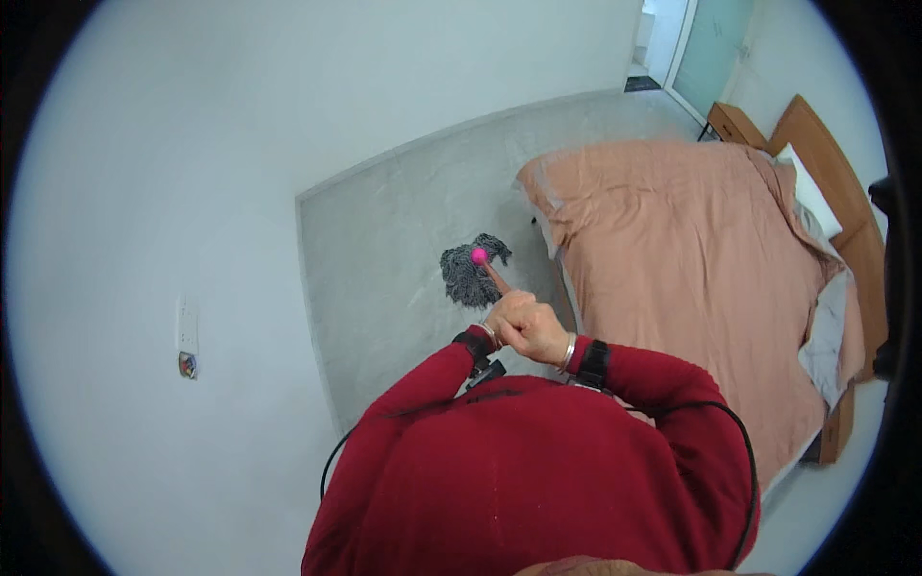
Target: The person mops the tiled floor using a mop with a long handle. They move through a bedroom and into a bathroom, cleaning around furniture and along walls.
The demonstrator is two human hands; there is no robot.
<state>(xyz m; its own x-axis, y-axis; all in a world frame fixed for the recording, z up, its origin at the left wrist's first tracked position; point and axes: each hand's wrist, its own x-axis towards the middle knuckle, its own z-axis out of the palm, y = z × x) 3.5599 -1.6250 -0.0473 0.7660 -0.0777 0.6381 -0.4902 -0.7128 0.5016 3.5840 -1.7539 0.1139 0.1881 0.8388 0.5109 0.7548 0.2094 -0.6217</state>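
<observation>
Red sweater [519, 451] nearest, filling the near middle, a black cable crossing its right sleeve. White wall [173, 173] runs along the left and across the far side. Pale grey floor [375, 221] lies between wall and bed. Bed [691, 250] takes up the right, spread with a rumpled salmon quilt, grey underside turned up at its right edge. Wooden headboard [870, 288] on the far right; white pillow [812, 192] beside it. Frosted glass door [709, 53] in the far right corner, wooden nightstand [738, 125] just near of it.

Mop [468, 278] on the floor left of the bed, dark grey strands spread in an uneven patch, pink ball [479, 256] at the foot of the handle. Handle slants near and right from the ball up to the hands.

Left hand [507, 309] and right hand [544, 335] close together, fingers curled tight round the handle; their overlap hides part of the grip, so finger placement is hard to read. Each wrist carries a silver bangle and a black band. White socket strip [187, 322] on the left wall.
</observation>
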